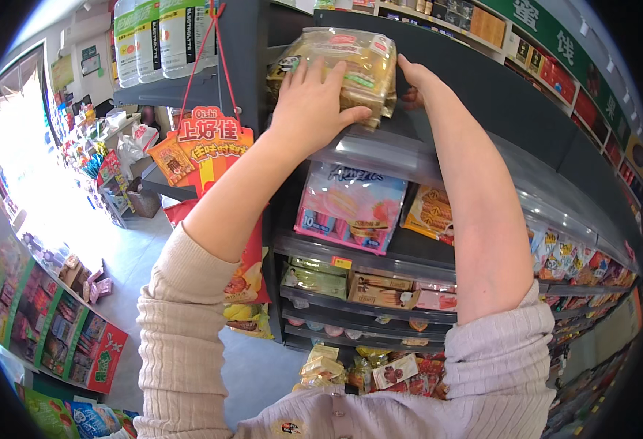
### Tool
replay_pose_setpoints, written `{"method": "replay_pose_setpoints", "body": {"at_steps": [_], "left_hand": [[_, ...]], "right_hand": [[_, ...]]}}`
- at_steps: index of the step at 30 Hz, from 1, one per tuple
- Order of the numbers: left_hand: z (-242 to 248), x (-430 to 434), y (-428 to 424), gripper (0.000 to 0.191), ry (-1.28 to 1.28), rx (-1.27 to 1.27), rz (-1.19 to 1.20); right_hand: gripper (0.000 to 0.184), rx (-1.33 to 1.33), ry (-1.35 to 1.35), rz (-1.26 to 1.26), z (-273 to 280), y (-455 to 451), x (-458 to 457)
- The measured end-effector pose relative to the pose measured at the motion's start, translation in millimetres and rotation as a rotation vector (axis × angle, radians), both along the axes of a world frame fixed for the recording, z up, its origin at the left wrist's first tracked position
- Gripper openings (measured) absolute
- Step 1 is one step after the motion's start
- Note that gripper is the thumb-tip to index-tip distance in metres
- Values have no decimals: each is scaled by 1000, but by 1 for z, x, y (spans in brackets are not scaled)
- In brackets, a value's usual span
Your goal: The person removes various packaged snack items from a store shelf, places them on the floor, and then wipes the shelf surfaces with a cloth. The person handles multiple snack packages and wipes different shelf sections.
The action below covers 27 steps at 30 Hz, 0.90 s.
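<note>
Several clear plastic food packs with yellowish contents (pixel 373 60) sit together on the top shelf (pixel 387 148) of a dark display rack. My left hand (pixel 316 104) lies across their front, fingers spread and thumb pointing right. At their right side is my right hand (pixel 420 79), its thumb by the packs' edge and its other fingers curled and partly hidden. Whether those fingers grip a pack cannot be told. Directly below, a pink and blue snack bag (pixel 351 208) leans on the second shelf, beside an orange snack bag (pixel 431 211) partly covered by my right forearm.
Bottles (pixel 173 44) stand on a shelf at upper left. A red Oishi hanging display (pixel 214 142) dangles close to my left forearm. Lower shelves carry green boxes (pixel 316 280) and brown boxes (pixel 382 291). Packaged snacks (pixel 398 373) are piled below. A transparent lip edges the shelves.
</note>
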<state>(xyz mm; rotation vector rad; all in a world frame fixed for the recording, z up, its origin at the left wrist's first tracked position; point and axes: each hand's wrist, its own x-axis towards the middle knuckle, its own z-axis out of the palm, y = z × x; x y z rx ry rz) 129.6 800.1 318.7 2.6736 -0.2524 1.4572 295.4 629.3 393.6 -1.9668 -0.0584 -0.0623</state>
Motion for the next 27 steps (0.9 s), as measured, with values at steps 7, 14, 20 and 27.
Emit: {"method": "replay_pose_setpoints", "body": {"at_steps": [7, 14, 20, 27], "left_hand": [[-11, 15, 4, 81, -21, -94, -30], [-15, 18, -8, 82, -221, -166, -296], [11, -6, -54, 78, -569, -102, -411], [8, -75, -180, 41, -812, 39, -906]], "right_hand": [[80, 320, 153, 124, -2, 8, -3], [73, 641, -198, 672, 8, 10, -59], [52, 763, -452, 591, 40, -26, -122], [62, 790, -867, 156, -58, -205, -258]]}}
